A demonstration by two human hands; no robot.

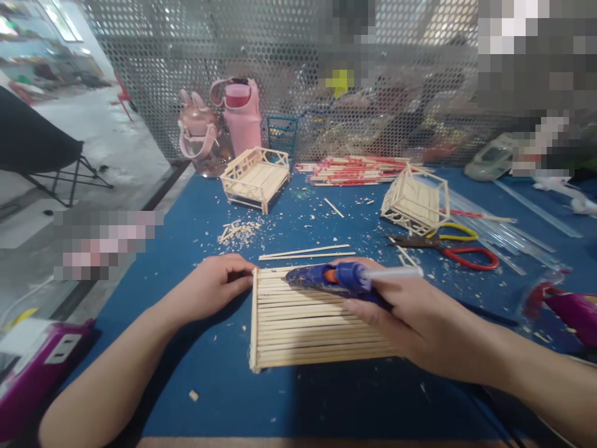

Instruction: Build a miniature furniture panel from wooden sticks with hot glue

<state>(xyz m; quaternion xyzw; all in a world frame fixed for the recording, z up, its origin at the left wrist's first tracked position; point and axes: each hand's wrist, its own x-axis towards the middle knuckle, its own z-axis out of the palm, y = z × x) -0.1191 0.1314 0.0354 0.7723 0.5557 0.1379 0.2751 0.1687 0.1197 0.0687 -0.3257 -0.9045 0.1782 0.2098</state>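
A flat panel of wooden sticks (303,326) lies on the blue table mat (224,386) in front of me. My left hand (212,287) is curled, its fingers pressed on the panel's upper left corner. My right hand (410,317) is wrapped round a blue glue gun (336,278), held sideways over the panel's top edge with its nozzle pointing left. A white glue stick (396,272) pokes out of the gun's back end. Two loose sticks (305,253) lie just beyond the panel.
Farther back stand two small stick-built furniture models (254,177) (415,200), a pile of red and pale sticks (357,170), scissors (448,244), two pink bottles (242,115) and a mesh screen. Wood scraps (237,230) litter the mat. A magenta tool (571,308) lies at right.
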